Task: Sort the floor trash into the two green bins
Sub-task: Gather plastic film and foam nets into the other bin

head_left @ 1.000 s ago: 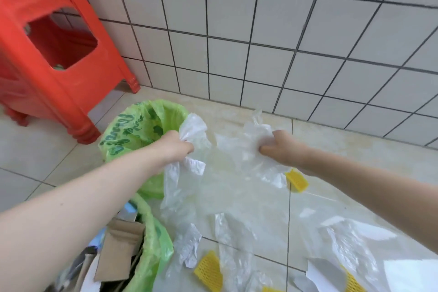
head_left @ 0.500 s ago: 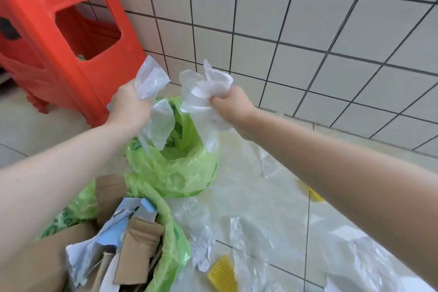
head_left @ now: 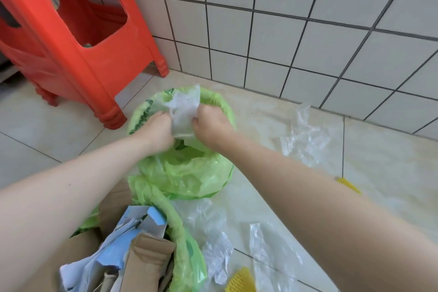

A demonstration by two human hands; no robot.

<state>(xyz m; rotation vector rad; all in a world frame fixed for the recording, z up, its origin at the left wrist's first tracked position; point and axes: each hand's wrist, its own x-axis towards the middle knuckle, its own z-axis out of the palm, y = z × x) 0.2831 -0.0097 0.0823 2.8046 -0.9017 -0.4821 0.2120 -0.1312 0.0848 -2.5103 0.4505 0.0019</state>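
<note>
Two bins lined with green bags stand on the floor. The far green bin (head_left: 189, 173) is open below my hands. The near green bin (head_left: 187, 256) at the bottom left holds cardboard and paper scraps (head_left: 132, 244). My left hand (head_left: 157, 133) and my right hand (head_left: 211, 125) are both closed on one bunch of clear plastic film (head_left: 183, 111), held over the far bin's mouth. Loose clear plastic pieces (head_left: 305, 135) and yellow foam netting (head_left: 240, 280) lie on the tiles to the right.
A red plastic stool (head_left: 71, 38) stands at the upper left, close to the far bin. A white tiled wall (head_left: 308, 31) runs behind. More plastic film (head_left: 218, 256) lies by the near bin, and another yellow net (head_left: 348, 185) shows beside my right forearm.
Both hands gathered plastic film from the floor, lifted it, then came together and lowered it onto the far bin's opening. The view shifted left toward the bins.
</note>
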